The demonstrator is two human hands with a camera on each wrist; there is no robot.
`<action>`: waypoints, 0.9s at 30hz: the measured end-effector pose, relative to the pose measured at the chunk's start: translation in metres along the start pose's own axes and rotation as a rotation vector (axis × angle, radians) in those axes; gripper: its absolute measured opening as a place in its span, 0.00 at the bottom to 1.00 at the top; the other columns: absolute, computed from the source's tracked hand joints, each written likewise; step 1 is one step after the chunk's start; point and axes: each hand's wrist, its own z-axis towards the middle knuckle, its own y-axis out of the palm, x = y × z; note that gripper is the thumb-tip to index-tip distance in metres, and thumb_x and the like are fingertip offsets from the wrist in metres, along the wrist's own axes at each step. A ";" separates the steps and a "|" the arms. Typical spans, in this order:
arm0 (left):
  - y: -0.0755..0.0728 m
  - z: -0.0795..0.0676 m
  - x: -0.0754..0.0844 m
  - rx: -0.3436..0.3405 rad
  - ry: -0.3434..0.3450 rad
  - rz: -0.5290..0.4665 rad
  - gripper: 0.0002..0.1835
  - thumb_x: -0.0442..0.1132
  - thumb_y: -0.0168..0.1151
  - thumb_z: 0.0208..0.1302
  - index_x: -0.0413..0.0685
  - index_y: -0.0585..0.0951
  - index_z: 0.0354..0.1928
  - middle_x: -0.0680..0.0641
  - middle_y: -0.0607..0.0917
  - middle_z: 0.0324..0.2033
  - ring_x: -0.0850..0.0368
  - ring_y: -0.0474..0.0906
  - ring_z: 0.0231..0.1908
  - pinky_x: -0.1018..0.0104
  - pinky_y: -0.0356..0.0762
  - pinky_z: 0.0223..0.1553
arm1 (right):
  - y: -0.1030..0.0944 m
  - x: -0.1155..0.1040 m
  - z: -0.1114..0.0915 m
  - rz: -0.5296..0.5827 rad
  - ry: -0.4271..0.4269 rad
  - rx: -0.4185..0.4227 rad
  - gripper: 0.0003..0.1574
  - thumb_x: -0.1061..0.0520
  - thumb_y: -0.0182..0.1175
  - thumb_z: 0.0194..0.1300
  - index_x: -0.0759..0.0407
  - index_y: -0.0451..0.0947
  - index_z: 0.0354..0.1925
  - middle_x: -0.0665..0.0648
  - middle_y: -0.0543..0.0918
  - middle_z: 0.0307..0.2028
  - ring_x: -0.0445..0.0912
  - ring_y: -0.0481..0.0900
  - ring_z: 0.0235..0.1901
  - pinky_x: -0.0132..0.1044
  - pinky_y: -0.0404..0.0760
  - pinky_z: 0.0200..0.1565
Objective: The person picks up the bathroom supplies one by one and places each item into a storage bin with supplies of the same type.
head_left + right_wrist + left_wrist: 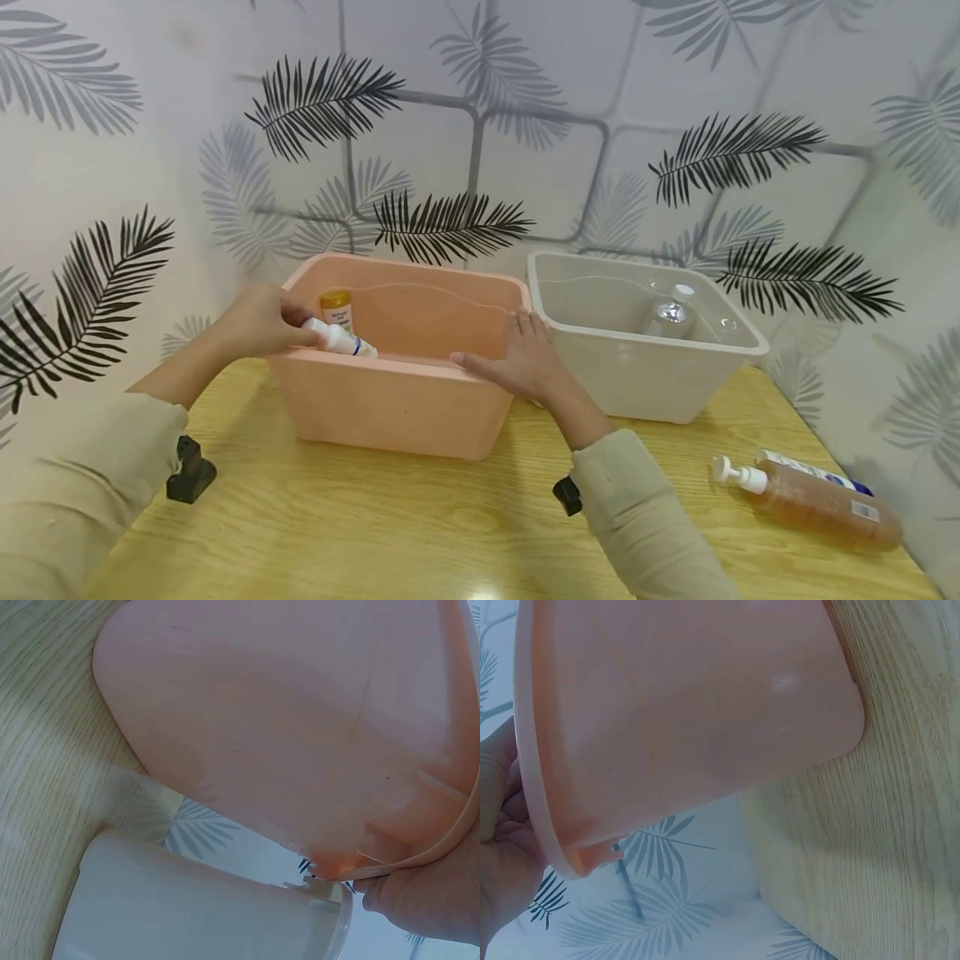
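Peach rectangular plastic tub, one; notched rim tabs shown by wrist views alone. Inside, head view only: one yellow-capped bottle, label illegible; one white blue-banded bottle, tilted at the front-left rim, its capped end pinched by the left hand. Front-right rim touched by the right hand, thumb spread. Right of tub: one off-white plastic tub.

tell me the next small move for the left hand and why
Perhaps tip the white bottle upright inside the pink bin: the left hand holds it by one end and it slants, while the yellow-capped bottle beyond it looks upright.
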 end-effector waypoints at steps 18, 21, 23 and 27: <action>0.008 0.013 0.009 -0.129 0.027 0.085 0.09 0.41 0.69 0.51 0.42 0.85 0.29 0.54 0.74 0.19 0.59 0.66 0.24 0.69 0.62 0.25 | 0.001 0.002 0.000 -0.008 0.007 0.025 0.65 0.26 0.49 0.56 0.69 0.40 0.71 0.70 0.43 0.71 0.60 0.38 0.72 0.53 0.39 0.71; 0.009 0.013 0.009 -0.134 0.017 0.091 0.09 0.42 0.69 0.52 0.43 0.85 0.31 0.53 0.76 0.21 0.58 0.68 0.26 0.68 0.63 0.26 | 0.002 0.002 0.000 -0.010 0.008 0.023 0.65 0.26 0.49 0.56 0.69 0.40 0.71 0.70 0.43 0.71 0.60 0.38 0.72 0.53 0.39 0.71; 0.009 0.013 0.009 -0.129 0.014 0.079 0.10 0.41 0.69 0.52 0.41 0.85 0.31 0.53 0.77 0.21 0.58 0.68 0.26 0.68 0.64 0.27 | 0.002 0.002 -0.001 -0.010 0.009 0.021 0.65 0.26 0.49 0.56 0.69 0.40 0.71 0.70 0.43 0.71 0.60 0.38 0.72 0.53 0.39 0.71; 0.009 0.012 0.010 -0.136 0.006 0.055 0.11 0.41 0.69 0.52 0.40 0.85 0.32 0.54 0.77 0.19 0.58 0.68 0.26 0.68 0.65 0.28 | 0.002 0.001 -0.002 -0.004 0.008 0.022 0.65 0.26 0.49 0.56 0.69 0.40 0.71 0.70 0.43 0.71 0.60 0.38 0.72 0.53 0.39 0.71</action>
